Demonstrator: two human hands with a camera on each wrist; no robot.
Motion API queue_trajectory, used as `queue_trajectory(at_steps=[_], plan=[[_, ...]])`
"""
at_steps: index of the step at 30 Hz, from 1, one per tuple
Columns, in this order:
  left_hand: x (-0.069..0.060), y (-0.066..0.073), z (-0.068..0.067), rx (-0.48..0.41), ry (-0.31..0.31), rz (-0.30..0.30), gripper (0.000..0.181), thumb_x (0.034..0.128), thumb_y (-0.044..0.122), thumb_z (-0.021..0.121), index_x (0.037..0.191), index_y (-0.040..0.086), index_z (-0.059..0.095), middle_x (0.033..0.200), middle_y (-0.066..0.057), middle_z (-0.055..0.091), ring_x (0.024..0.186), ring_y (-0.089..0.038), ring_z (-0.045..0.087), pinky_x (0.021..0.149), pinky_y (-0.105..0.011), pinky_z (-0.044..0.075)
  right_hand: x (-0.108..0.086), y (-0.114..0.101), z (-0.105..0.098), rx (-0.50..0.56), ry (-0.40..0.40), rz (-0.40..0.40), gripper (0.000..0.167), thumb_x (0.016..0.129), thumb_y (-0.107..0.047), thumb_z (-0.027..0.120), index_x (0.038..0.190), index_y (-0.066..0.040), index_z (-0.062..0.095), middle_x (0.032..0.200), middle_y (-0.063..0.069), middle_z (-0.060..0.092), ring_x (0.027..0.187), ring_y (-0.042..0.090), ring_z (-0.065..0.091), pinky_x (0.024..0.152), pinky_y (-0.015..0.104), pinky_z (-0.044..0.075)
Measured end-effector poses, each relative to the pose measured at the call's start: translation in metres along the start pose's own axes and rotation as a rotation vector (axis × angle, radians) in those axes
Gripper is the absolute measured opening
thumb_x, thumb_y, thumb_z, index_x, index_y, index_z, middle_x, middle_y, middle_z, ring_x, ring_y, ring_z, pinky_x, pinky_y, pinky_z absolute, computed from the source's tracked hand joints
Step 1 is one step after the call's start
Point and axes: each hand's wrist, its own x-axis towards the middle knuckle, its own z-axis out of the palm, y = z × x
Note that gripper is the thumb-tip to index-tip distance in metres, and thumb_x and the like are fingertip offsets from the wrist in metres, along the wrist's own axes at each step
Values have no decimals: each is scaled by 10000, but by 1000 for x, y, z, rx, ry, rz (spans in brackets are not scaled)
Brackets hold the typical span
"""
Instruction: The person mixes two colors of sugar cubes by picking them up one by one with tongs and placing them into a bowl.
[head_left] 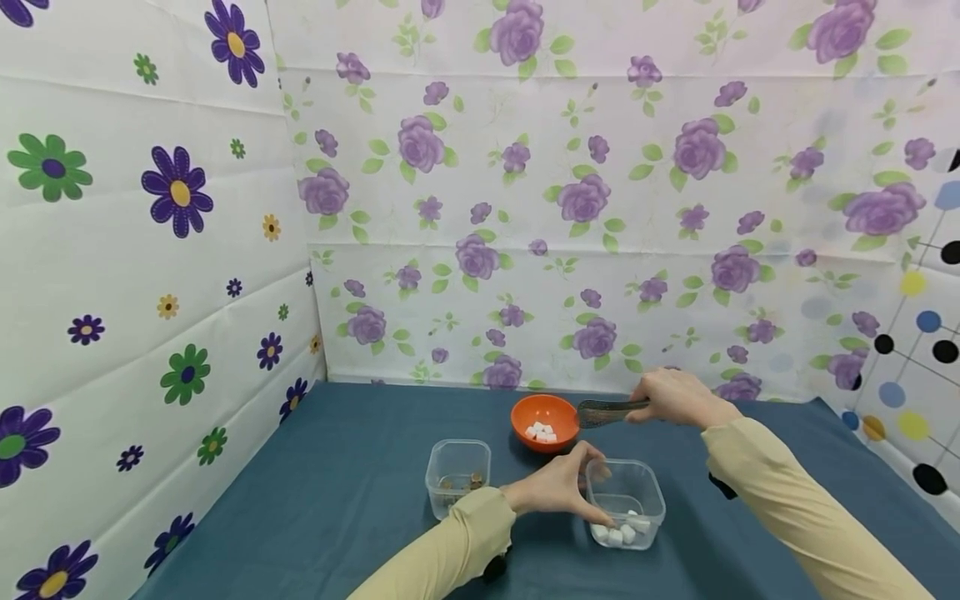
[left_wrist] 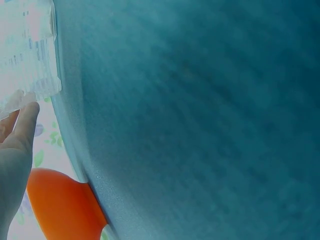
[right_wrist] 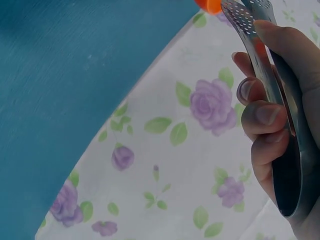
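Note:
My right hand (head_left: 678, 396) grips a pair of metal tongs (right_wrist: 272, 75) with perforated tips. In the head view the tongs' tips reach the right rim of an orange bowl (head_left: 525, 409), which has several white cubes (head_left: 541, 432) inside. With thumb and fingers spread around its left side, my left hand (head_left: 558, 483) holds a clear plastic container (head_left: 651, 492). Several white cubes (head_left: 617, 535) lie at the bottom of that container. The left wrist view catches only part of the hand and the container's side (left_wrist: 30, 55). Nothing shows clearly between the tongs' tips.
Left of my left hand stands another clear container (head_left: 459, 450) with several small brown pieces (head_left: 476, 480) in it. A dark blue cloth (head_left: 337, 500) covers the table. Flower-patterned sheets (head_left: 480, 167) hang behind and at the left, and a dotted sheet (head_left: 922, 375) at the right.

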Motion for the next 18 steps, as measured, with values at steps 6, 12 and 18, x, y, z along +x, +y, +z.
queue_trajectory(at_steps=[6, 12, 18], plan=[[0, 0, 0, 19, 11, -8, 595, 782, 90, 720, 1241, 42, 344, 1189, -44, 517, 1058, -177, 484, 840, -219, 415, -16, 10, -7, -10, -7, 9, 158, 776, -268, 719, 638, -207, 670, 501, -140, 408, 420, 33, 333, 410, 235, 277], [-1, 1, 0, 23, 15, 2, 608, 777, 96, 727, 1246, 42, 343, 1190, -61, 517, 1063, -185, 481, 846, -218, 411, -33, 20, -9, 11, -8, 13, 96, 786, -283, 707, 702, -239, 700, 526, -166, 473, 410, 40, 381, 404, 239, 264], [-2, 2, 1, 13, 11, 8, 595, 779, 82, 723, 1240, 59, 348, 1196, -75, 511, 1075, -179, 481, 850, -218, 408, -48, 23, -9, 9, -2, 39, 196, 772, -337, 710, 789, -145, 738, 627, -105, 590, 422, 21, 444, 421, 237, 318]])
